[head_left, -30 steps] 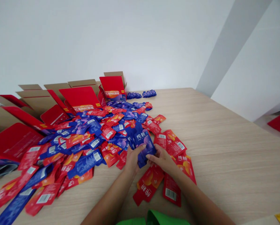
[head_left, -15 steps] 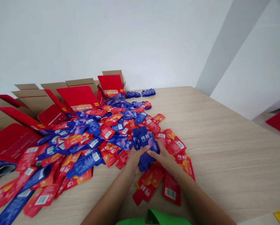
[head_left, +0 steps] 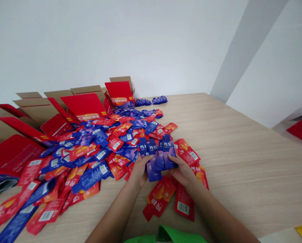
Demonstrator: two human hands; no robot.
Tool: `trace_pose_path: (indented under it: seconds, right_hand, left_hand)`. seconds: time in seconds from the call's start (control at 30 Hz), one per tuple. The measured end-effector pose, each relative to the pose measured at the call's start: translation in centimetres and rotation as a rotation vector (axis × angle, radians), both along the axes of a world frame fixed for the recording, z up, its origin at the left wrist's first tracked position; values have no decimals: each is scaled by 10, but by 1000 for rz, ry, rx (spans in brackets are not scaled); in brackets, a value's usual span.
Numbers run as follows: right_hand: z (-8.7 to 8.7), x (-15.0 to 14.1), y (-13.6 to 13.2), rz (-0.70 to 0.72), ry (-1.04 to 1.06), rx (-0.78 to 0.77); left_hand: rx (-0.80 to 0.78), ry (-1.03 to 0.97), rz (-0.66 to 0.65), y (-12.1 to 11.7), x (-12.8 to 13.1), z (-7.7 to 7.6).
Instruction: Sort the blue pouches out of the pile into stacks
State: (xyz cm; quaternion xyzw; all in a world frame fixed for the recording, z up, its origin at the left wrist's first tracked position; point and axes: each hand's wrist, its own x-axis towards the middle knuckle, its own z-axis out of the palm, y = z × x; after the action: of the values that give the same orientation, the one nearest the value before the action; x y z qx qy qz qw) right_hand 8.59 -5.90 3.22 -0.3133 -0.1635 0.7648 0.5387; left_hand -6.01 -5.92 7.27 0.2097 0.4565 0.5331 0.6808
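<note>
Both my hands hold a fanned bunch of blue sachets [head_left: 158, 156] just above the wooden table [head_left: 242, 162]. My left hand [head_left: 139, 170] grips the bunch's left side, fingers curled round it. My right hand [head_left: 183, 172] pinches its right side. The bunch sits at the near right edge of a wide heap of red and blue sachets [head_left: 90, 152]. Red sachets [head_left: 161, 199] lie flat under and in front of my hands.
Opened red-and-brown cardboard boxes [head_left: 85, 104] stand behind the heap at the back left. Two small bunches of blue sachets [head_left: 152, 101] lie by the wall. A green object [head_left: 166, 234] shows at the bottom edge, red sheets [head_left: 301, 130] far right.
The blue sachets, held as a tight stack before, are now spread into a fan between my hands. My hands have moved slightly apart.
</note>
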Motion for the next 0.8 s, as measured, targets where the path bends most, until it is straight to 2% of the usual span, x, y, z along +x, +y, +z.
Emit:
trace_pose_path:
  seconds: [0.1, 0.3, 0.53, 0.7, 0.8]
  right_hand:
    - [0, 3, 2, -30, 43, -11]
    - [0, 3, -3, 67, 67, 1]
    - [2, -3, -8, 117, 11, 9]
    - [7, -10, -12, 70, 38, 59]
    - [6, -11, -13, 76, 26, 28]
  left_hand:
    - [43, 26, 8, 1, -4, -3]
    - [149, 145, -3, 0, -8, -6]
    - [215, 276, 147, 7, -13, -11]
    - [231, 346, 181, 9, -3, -20]
    - [201, 395, 191, 8, 0, -24]
